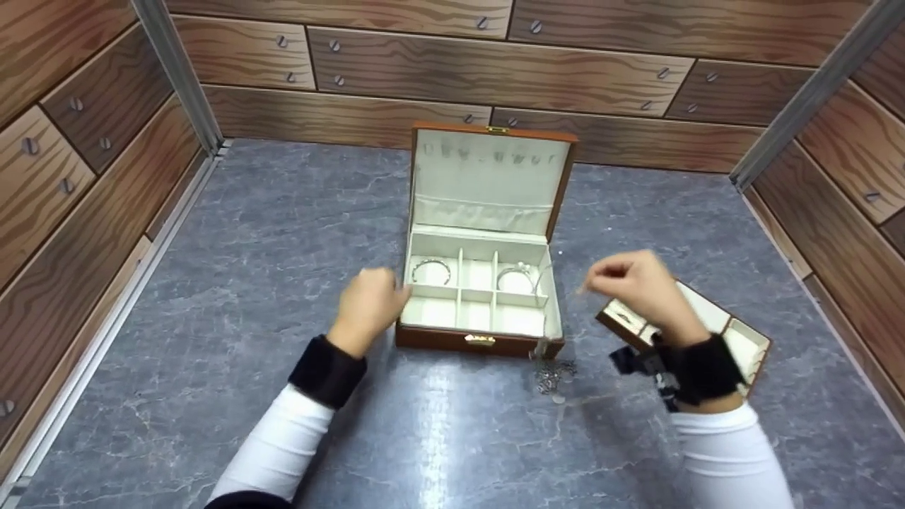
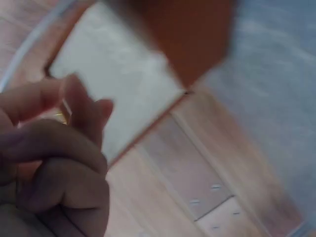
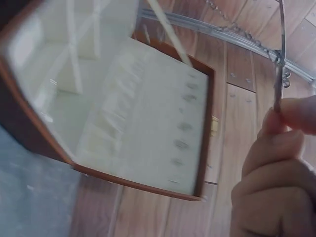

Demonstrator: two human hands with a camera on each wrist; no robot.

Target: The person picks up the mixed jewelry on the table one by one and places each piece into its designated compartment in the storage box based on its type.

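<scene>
At the middle of the desk (image 1: 297, 233), a brown jewellery box (image 1: 438, 339) with its lid (image 1: 491, 184) raised and six cream compartments on show. Within the back left compartment, a silvery bracelet (image 1: 432, 261); within the back right one, a second bracelet (image 1: 523, 268) with a pale ornament on its ring. Along the upper lining of the lid, a row of small metal fittings (image 1: 520, 158); on the front wall, a gold clasp (image 1: 480, 340).

Just beside the box's left wall, the left hand (image 1: 368, 304), fingers curled inward, thumb towards the compartments. Cannot tell about anything small inside those fingers. To the right of the box, apart from it, the right hand (image 1: 640, 283), with thumb and finger narrowed to a firm pinch on a thin metal piece (image 3: 280, 84), seen best from the right wrist. Against that piece, a linked chain (image 3: 242, 32), slanting up and away from the fingers.

By the box's front right corner, on the desk, a tangled heap of chains (image 1: 553, 377). Partly hidden beneath the right wrist in the head view, a slanted brown tray (image 1: 749, 339) with cream sections. Behind everything, wood-patterned panels (image 1: 495, 63).
</scene>
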